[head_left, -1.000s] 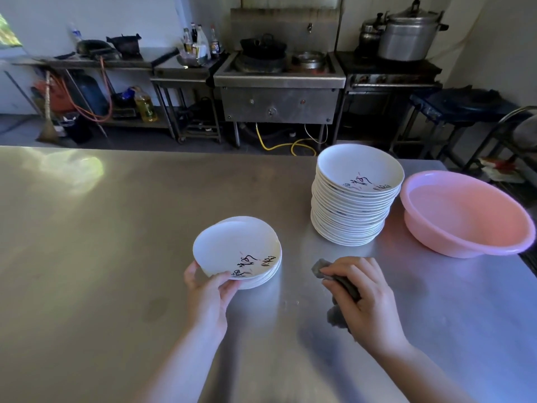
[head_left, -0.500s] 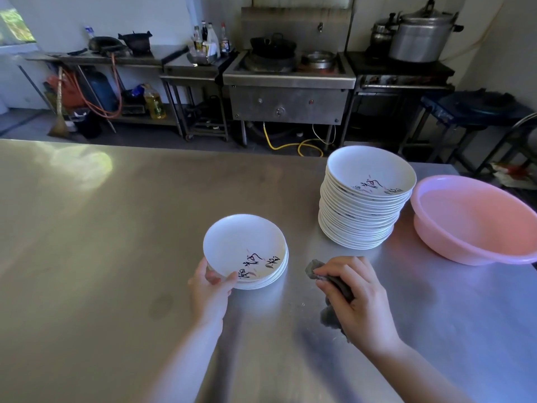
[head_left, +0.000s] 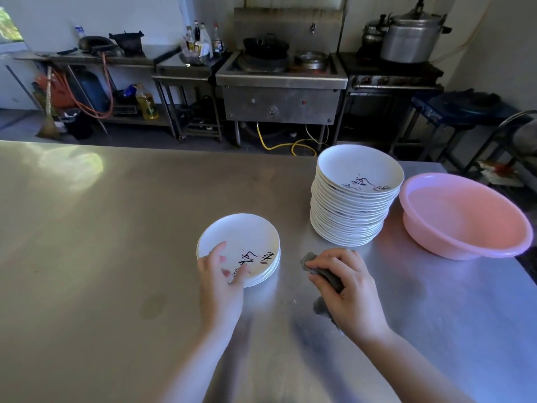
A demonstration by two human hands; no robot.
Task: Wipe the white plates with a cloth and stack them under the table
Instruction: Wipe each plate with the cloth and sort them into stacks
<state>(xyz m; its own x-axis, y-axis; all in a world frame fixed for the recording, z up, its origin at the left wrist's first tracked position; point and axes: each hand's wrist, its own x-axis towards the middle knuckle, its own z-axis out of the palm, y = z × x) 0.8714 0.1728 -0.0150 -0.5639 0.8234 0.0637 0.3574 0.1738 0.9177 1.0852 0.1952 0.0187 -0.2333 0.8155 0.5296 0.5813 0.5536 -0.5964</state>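
A short stack of white plates [head_left: 241, 237] with black writing lies flat on the steel table [head_left: 101, 257], near its middle. My left hand [head_left: 220, 280] rests on the near edge of the top plate, fingers fairly straight and slightly blurred. To the right, my right hand [head_left: 348, 292] grips a dark grey cloth [head_left: 325, 276] against the tabletop. A tall stack of several white plates [head_left: 351, 205] stands behind the right hand.
A pink plastic basin [head_left: 465, 216] sits at the table's right, touching the tall stack. Beyond the far table edge are a steel stove [head_left: 282, 82], a big metal pot [head_left: 412, 39], shelves with bottles and a yellow hose on the floor.
The top plate, held tilted by my left hand before, now lies flat on the short stack. My left fingers have moved onto the plate's surface. My right hand stayed on the cloth.
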